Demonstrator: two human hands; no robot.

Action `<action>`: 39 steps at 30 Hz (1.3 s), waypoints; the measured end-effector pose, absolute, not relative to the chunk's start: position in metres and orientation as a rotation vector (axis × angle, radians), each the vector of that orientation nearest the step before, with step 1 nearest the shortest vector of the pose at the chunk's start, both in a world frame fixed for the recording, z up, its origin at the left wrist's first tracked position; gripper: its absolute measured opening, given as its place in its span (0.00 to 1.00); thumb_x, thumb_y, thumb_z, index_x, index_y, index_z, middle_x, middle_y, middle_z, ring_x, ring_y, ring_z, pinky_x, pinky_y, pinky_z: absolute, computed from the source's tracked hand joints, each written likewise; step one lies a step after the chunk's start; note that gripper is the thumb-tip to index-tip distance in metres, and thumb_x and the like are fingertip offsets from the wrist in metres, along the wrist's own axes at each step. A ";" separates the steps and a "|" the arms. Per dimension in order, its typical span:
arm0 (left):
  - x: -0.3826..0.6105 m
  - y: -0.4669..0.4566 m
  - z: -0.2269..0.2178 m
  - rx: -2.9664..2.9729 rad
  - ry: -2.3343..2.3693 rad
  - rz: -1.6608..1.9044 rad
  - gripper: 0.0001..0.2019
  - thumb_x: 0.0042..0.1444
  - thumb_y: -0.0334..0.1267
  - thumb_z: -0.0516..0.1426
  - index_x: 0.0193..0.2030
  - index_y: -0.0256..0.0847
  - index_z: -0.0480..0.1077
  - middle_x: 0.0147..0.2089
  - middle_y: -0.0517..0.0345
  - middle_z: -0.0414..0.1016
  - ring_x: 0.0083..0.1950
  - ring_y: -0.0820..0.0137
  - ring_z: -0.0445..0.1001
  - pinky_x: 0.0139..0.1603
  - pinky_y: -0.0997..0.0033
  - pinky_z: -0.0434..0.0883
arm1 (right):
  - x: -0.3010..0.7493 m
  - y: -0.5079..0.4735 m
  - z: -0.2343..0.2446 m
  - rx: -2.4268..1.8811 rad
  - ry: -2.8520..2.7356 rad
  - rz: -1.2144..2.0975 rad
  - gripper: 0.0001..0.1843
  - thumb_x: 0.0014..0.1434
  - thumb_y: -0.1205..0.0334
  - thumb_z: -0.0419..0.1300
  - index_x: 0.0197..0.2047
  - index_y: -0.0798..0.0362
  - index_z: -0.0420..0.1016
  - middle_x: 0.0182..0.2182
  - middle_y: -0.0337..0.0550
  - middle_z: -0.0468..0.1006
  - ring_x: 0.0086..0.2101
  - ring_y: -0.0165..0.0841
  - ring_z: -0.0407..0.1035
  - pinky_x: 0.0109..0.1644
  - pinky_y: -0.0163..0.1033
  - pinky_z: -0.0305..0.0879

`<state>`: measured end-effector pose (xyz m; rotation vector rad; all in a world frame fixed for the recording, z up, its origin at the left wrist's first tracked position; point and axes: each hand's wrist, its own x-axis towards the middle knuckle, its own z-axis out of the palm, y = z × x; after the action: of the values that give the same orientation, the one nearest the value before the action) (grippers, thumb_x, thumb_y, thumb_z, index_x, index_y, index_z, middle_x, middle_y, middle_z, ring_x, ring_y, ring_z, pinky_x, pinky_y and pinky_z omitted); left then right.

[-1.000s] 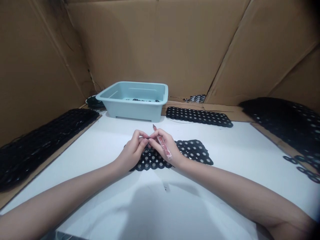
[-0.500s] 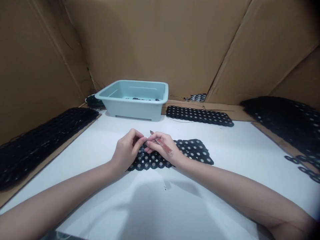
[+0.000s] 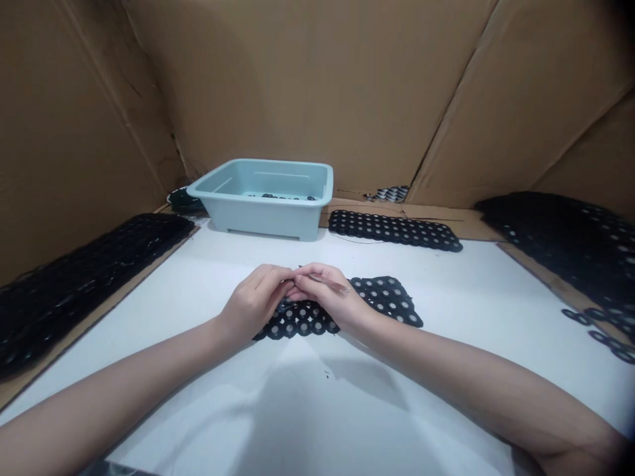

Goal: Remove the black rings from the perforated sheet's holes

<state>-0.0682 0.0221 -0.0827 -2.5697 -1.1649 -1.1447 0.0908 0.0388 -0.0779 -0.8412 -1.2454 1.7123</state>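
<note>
My left hand [image 3: 255, 297] rests on the upper edge of a black sheet of linked rings with grey centres [image 3: 381, 297], its fingertips meeting those of my right hand. Whatever lies under those fingertips is hidden. My right hand [image 3: 325, 294] holds a slim, reddish pen-like tool [image 3: 330, 283] that lies almost level across its fingers. The sheet's middle is partly covered by both hands.
A pale blue plastic tub [image 3: 262, 218] with several dark rings inside stands at the back. Black ring sheets lie in piles at left [image 3: 84, 284] and right [image 3: 560, 231], and a strip [image 3: 394, 229] lies behind the white table [image 3: 149, 330]. Cardboard walls [image 3: 317, 86] surround it.
The slim tool has tipped from steeply upright to nearly level in my right hand. My left hand has flattened and its fingers have stretched toward my right hand.
</note>
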 end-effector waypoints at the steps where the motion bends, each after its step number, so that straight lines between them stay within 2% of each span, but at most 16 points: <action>1: -0.068 0.022 -0.083 -2.561 -1.170 -1.150 0.09 0.58 0.30 0.49 0.45 0.41 0.64 0.37 0.56 0.72 0.39 0.71 0.70 0.40 0.71 0.69 | 0.091 0.039 -0.078 -0.845 -1.241 1.708 0.09 0.52 0.60 0.60 0.34 0.57 0.68 0.26 0.41 0.75 0.30 0.28 0.73 0.42 0.36 0.69; 9: -0.067 0.020 -0.085 -2.445 -1.307 -1.294 0.07 0.57 0.32 0.50 0.43 0.40 0.62 0.38 0.56 0.72 0.39 0.72 0.73 0.40 0.71 0.71 | 0.091 0.036 -0.071 -0.869 -1.271 1.643 0.07 0.54 0.61 0.57 0.34 0.56 0.67 0.29 0.42 0.75 0.30 0.28 0.72 0.43 0.38 0.69; 16: -0.064 0.021 -0.084 -2.463 -1.503 -1.483 0.12 0.55 0.32 0.52 0.47 0.40 0.58 0.41 0.55 0.69 0.41 0.73 0.71 0.43 0.70 0.70 | 0.093 0.038 -0.076 -0.818 -1.435 1.500 0.10 0.53 0.61 0.58 0.39 0.55 0.66 0.31 0.41 0.74 0.33 0.29 0.72 0.44 0.39 0.68; 22: -0.065 0.022 -0.076 -2.543 -1.636 -1.443 0.13 0.56 0.33 0.50 0.49 0.41 0.56 0.41 0.56 0.71 0.44 0.70 0.70 0.45 0.67 0.67 | 0.095 0.044 -0.079 -0.799 -1.534 1.375 0.11 0.54 0.58 0.57 0.39 0.54 0.65 0.32 0.41 0.73 0.33 0.31 0.72 0.42 0.40 0.68; 27: -0.071 0.028 -0.082 -2.628 -1.612 -1.080 0.11 0.57 0.38 0.48 0.46 0.41 0.62 0.48 0.51 0.66 0.53 0.62 0.61 0.53 0.57 0.61 | 0.102 0.055 -0.072 -0.808 -1.574 1.030 0.11 0.53 0.58 0.57 0.38 0.54 0.66 0.32 0.43 0.72 0.34 0.32 0.72 0.41 0.40 0.67; 31: -0.071 0.026 -0.093 -2.695 -1.662 -0.830 0.18 0.58 0.43 0.47 0.52 0.36 0.60 0.53 0.45 0.64 0.57 0.57 0.57 0.56 0.51 0.57 | 0.134 0.054 -0.059 -0.955 -1.556 0.659 0.08 0.54 0.60 0.56 0.38 0.53 0.67 0.32 0.43 0.71 0.32 0.31 0.70 0.38 0.39 0.66; 35: -0.067 0.021 -0.096 -2.789 -1.698 -0.623 0.22 0.57 0.45 0.47 0.54 0.35 0.59 0.49 0.44 0.66 0.51 0.56 0.63 0.51 0.52 0.61 | 0.205 0.048 -0.050 -1.214 -1.504 0.071 0.06 0.53 0.65 0.55 0.36 0.52 0.69 0.32 0.43 0.71 0.32 0.32 0.67 0.38 0.39 0.63; 39: -0.068 0.025 -0.095 -2.817 -1.666 -0.652 0.22 0.55 0.47 0.49 0.53 0.37 0.60 0.45 0.46 0.66 0.47 0.56 0.65 0.46 0.54 0.64 | 0.301 0.050 -0.047 -1.509 -1.122 -0.418 0.07 0.51 0.66 0.57 0.37 0.54 0.70 0.33 0.45 0.72 0.32 0.29 0.66 0.39 0.36 0.61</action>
<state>-0.0678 0.0250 -0.0945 -2.8169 -1.6661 -0.6518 0.3006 0.0504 -0.0474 -1.5088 -1.1224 -0.4179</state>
